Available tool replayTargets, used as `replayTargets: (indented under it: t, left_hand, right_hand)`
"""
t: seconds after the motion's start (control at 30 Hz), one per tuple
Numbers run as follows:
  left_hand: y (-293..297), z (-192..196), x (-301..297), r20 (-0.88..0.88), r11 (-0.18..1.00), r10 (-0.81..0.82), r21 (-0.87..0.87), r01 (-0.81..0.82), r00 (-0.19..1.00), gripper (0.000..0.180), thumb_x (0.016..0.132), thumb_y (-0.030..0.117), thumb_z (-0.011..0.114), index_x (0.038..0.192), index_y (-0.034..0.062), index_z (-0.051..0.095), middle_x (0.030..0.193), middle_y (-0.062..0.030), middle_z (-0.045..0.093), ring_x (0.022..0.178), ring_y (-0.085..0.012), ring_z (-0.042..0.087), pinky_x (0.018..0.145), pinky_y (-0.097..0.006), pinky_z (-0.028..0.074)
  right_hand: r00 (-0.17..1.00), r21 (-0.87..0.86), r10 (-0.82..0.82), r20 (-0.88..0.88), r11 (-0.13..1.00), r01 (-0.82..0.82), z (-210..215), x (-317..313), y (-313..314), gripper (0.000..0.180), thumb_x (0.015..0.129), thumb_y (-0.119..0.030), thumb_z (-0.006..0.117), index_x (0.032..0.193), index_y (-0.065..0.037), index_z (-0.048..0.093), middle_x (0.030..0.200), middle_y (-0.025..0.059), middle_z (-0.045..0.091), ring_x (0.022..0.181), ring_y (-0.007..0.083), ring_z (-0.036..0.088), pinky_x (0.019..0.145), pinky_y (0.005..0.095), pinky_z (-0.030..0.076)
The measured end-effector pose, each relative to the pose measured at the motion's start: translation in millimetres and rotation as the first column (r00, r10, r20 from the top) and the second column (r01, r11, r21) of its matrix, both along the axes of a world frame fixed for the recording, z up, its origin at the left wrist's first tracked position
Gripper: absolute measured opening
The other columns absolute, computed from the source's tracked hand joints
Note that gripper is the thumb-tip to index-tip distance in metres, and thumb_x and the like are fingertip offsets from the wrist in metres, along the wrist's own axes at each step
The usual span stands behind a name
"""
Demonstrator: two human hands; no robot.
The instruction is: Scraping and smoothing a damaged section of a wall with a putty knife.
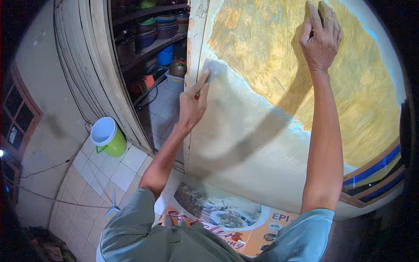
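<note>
In front of me stands a pale wall [244,144] with a large mottled yellow-brown patch [262,52], its ragged edge rimmed in whitish blue. My left hand [190,109] is closed around a scraper [214,71] with a thin grey blade and a bit of red handle showing. The index finger stretches along the blade, which lies against the pale wall near the patch's left edge. Higher up on the right, my right hand [321,43] rests its spread, slightly bent fingers on the yellow-brown patch; I see no tool in it.
Left of the wall, a chipped door frame [195,52] borders a doorway with shelves [150,48] of stacked pots. A green bucket [114,142] stands on the tiled floor [124,174]. A printed orange banner [200,214] lies below me. Wooden slats [373,172] sit at lower right.
</note>
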State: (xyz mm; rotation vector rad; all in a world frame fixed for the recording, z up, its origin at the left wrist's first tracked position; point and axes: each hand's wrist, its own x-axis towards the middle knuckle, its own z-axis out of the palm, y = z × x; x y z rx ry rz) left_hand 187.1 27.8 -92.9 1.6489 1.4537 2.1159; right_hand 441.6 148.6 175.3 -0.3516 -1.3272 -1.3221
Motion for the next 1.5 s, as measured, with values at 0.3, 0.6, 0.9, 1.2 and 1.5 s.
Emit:
replayTargets:
  t: [0.3,0.6,0.9,1.2,1.5]
  left_hand:
    - [0.2,57.6,-13.6,-0.021,0.999,-0.016,0.049,0.017,1.0,0.036,0.105,0.016,0.06,0.14,0.0068,0.064,0.131,-0.0148,0.07,0.098,-0.0054,0.057,0.083,-0.024,0.05]
    - [-1.4,95.4,-20.2,-0.167,0.999,0.041,0.029,-0.037,0.985,0.036,0.105,0.018,0.058,0.138,0.0084,0.065,0.124,-0.0204,0.071,0.091,-0.0082,0.067,0.08,-0.031,0.054]
    - [-4.8,69.0,-13.4,-0.103,0.999,-0.048,0.014,0.05,0.994,0.035,0.104,0.017,0.059,0.138,0.0076,0.066,0.13,-0.018,0.071,0.089,-0.0043,0.055,0.079,-0.025,0.05]
    - [-2.7,72.0,-26.2,-0.195,0.998,-0.019,0.06,0.031,0.981,0.037,0.103,0.018,0.062,0.137,0.0046,0.066,0.12,-0.021,0.075,0.085,-0.006,0.06,0.078,-0.027,0.051]
    - [-2.8,115.8,-25.6,-0.152,0.999,-0.021,0.023,0.025,0.988,0.038,0.101,0.018,0.063,0.137,0.0058,0.065,0.121,-0.0272,0.071,0.087,-0.0084,0.063,0.081,-0.028,0.052]
  right_hand:
    - [0.991,-0.152,-0.135,-0.021,0.98,0.13,-8.0,-3.7,-17.3,0.054,0.09,-0.007,0.058,0.143,-0.011,0.061,0.154,0.0154,0.051,0.145,0.0369,0.044,0.122,0.0529,0.03]
    - [1.0,-0.036,-0.025,-0.018,0.999,0.024,-0.2,4.1,-12.3,0.045,0.094,-0.017,0.063,0.138,-0.025,0.067,0.142,0.0041,0.063,0.134,0.0271,0.057,0.114,0.0437,0.041]
    - [0.994,-0.126,-0.108,-0.015,0.986,0.105,-2.4,8.9,-24.2,0.054,0.091,-0.008,0.059,0.145,-0.012,0.06,0.154,0.0145,0.05,0.145,0.0377,0.043,0.121,0.055,0.03]
    - [0.991,-0.161,-0.128,-0.029,0.979,0.122,-5.1,4.3,-21.6,0.052,0.093,-0.01,0.059,0.145,-0.011,0.059,0.155,0.015,0.05,0.145,0.0375,0.043,0.122,0.055,0.029]
    - [0.994,-0.153,-0.108,-0.023,0.983,0.103,-2.3,8.5,-18.4,0.051,0.092,-0.01,0.059,0.143,-0.01,0.061,0.153,0.0158,0.051,0.145,0.0369,0.044,0.122,0.053,0.03]
